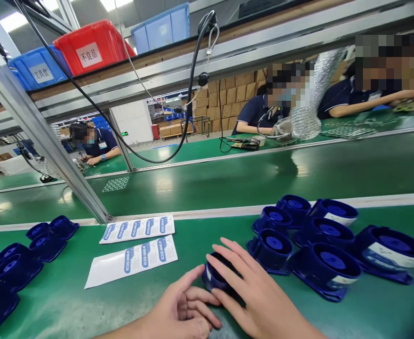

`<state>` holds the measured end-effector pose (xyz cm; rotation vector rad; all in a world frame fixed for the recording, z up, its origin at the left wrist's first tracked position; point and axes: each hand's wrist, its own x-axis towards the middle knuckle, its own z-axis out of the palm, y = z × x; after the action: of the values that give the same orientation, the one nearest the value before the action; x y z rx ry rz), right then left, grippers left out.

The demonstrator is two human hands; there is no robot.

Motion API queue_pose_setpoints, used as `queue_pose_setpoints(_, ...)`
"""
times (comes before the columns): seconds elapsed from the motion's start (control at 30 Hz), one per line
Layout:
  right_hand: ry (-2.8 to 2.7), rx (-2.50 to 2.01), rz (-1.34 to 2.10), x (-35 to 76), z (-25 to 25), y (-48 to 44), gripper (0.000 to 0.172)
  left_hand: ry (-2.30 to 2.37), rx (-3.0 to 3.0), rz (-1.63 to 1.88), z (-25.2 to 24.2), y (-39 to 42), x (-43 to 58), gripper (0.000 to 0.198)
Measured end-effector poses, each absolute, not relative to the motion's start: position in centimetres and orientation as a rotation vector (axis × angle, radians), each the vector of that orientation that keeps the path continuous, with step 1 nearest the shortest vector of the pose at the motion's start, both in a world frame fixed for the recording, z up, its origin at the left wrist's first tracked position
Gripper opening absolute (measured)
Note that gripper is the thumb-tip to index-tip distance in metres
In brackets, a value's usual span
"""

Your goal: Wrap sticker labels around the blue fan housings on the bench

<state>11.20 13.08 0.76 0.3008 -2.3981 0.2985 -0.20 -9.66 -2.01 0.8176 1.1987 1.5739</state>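
Note:
A round dark-blue plastic housing (210,278) with a pale label on its side lies between my hands at the front of the green bench. My left hand (187,306) is at its left side, one outstretched digit touching the wall and the other fingers curled at the near side. Over its top and right side lies my right hand (251,292), fingers stretched across it and hiding most of the part. To the left are two sheets of blue-and-white labels, a rear sheet (136,229) and a nearer sheet (104,270) with bare backing at its left end.
Several blue housings (330,230) stand close on the right, some labelled. More housings (18,266) stand at the far left. A metal post (69,165) rises behind the sheets. A black cable (189,94) hangs ahead. Co-workers (99,141) sit across the green belt (200,174).

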Motion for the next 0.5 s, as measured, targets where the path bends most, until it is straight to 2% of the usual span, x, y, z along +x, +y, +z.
queue_pose_setpoints(0.07, -2.383, 0.278, 0.198, 10.7, 1.1, 13.6, 0.043, 1.260, 0.780, 1.548, -1.9, -9.4, -0.1, 0.103)
queue_pose_setpoints(0.13, -2.387, 0.210, 0.132, 10.3, 1.3, 14.6, 0.041, 1.366, 0.762, 1.459, -0.9, -9.2, -0.1, 0.093)
queue_pose_setpoints(0.27, -2.368, 0.065, 0.038, 10.0, 0.9, 16.5, 0.045, 1.828, 0.936, 1.102, 4.3, -10.4, -1.8, 0.038)
queue_pose_setpoints(0.33, -2.336, 0.048, 0.008, 10.0, 0.6, 16.6, 0.046, 2.201, 1.056, 0.859, 7.5, -12.1, -3.8, 0.028)
queue_pose_setpoints(0.37, -2.319, 0.053, -0.003, 10.0, 0.5, 16.5, 0.046, 2.402, 1.062, 0.668, 8.8, -13.1, -5.0, 0.034)
queue_pose_setpoints(0.43, -2.278, 0.086, -0.012, 10.0, 0.3, 15.8, 0.048, 2.724, 0.873, 0.209, 10.5, -15.4, -7.7, 0.064)
queue_pose_setpoints(0.5, -2.241, 0.165, -0.010, 10.0, 0.2, 14.7, 0.048, 2.826, 0.640, -0.035, 10.9, -17.5, -10.2, 0.090)
